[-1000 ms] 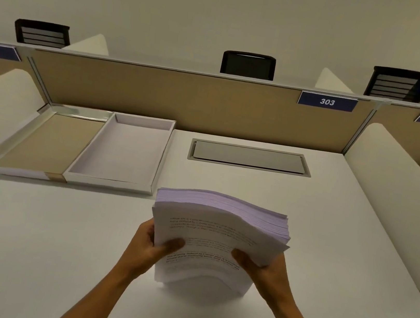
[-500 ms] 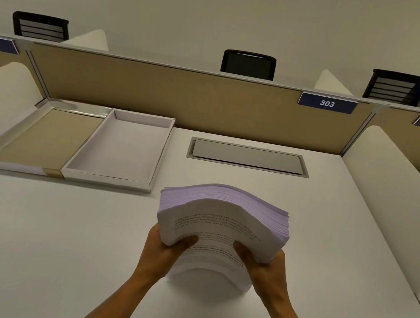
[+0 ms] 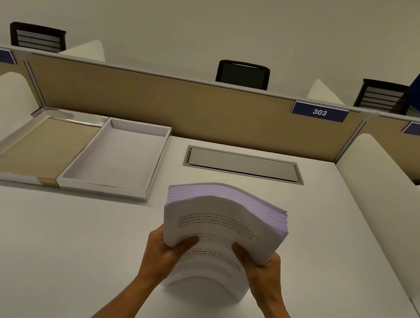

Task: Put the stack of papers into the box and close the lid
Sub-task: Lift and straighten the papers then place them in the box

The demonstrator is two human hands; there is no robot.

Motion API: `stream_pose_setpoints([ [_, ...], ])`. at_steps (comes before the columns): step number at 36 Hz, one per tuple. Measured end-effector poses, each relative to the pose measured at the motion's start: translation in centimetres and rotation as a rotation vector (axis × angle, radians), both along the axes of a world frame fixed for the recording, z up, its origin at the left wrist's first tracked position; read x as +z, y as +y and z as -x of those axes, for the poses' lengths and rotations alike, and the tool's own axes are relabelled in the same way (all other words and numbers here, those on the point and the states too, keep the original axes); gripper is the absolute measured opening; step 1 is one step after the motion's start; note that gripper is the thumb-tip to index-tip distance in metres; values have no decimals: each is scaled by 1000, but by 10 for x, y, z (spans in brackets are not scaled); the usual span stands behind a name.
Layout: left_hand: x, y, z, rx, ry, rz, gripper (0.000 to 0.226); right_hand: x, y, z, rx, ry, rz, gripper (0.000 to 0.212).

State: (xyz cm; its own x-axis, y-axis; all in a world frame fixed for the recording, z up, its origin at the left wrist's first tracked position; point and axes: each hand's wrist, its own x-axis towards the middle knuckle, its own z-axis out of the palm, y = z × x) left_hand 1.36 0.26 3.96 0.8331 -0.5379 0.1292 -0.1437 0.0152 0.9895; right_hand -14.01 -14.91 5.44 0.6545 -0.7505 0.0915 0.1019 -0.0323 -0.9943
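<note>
A thick stack of printed white papers [image 3: 225, 215] stands bowed on its lower edge on the white desk, near the middle front. My left hand [image 3: 165, 253] grips its left side and my right hand [image 3: 260, 272] grips its right side, thumbs pressed on the top sheet. The shallow white box [image 3: 159, 162] lies open and empty at the back left, up and to the left of the stack. Its lid [image 3: 42, 144], brown inside, lies flat and joined to the box's left side.
A grey cable hatch [image 3: 243, 164] is set in the desk behind the stack. A tan partition [image 3: 184, 106] closes the back edge, and white curved dividers [image 3: 378, 194] bound the left and right sides. Black chairs stand beyond the partition.
Both hands have squeezed the stack more upright and bowed it further, and it has shifted slightly forward and right. The box and lid have not moved.
</note>
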Motion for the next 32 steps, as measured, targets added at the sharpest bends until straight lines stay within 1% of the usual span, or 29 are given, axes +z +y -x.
stream_pose_setpoints([
  [7, -7, -1, 1, 52, 17, 31, 38, -7, 3, -2, -26, 1, -1, 34],
  [10, -16, 0, 2, 50, 50, 20, 44, -13, 6, -1, -17, 17, -8, 38],
  [15, -26, 1, 2, 41, 82, -1, 43, -18, 4, -2, 6, 56, -26, 45],
  [20, -32, 3, 3, 30, 72, -18, 46, -35, 4, 0, -21, 121, -36, 39],
  [23, -26, 2, -2, 21, 45, -37, 44, -34, 2, -3, -35, 144, -30, 34],
  [26, -17, 2, -13, 5, 26, -91, 41, -26, -3, -9, -22, 179, -13, 22],
  [27, -14, 3, -16, 5, 28, -109, 40, -23, -4, -13, -18, 190, -12, 22],
  [30, -1, 5, -30, 1, 45, -152, 42, -13, -7, -26, 3, 233, -26, 34],
  [32, 10, 7, -44, -24, 87, -185, 45, -7, -6, -41, 45, 272, -53, 34],
])
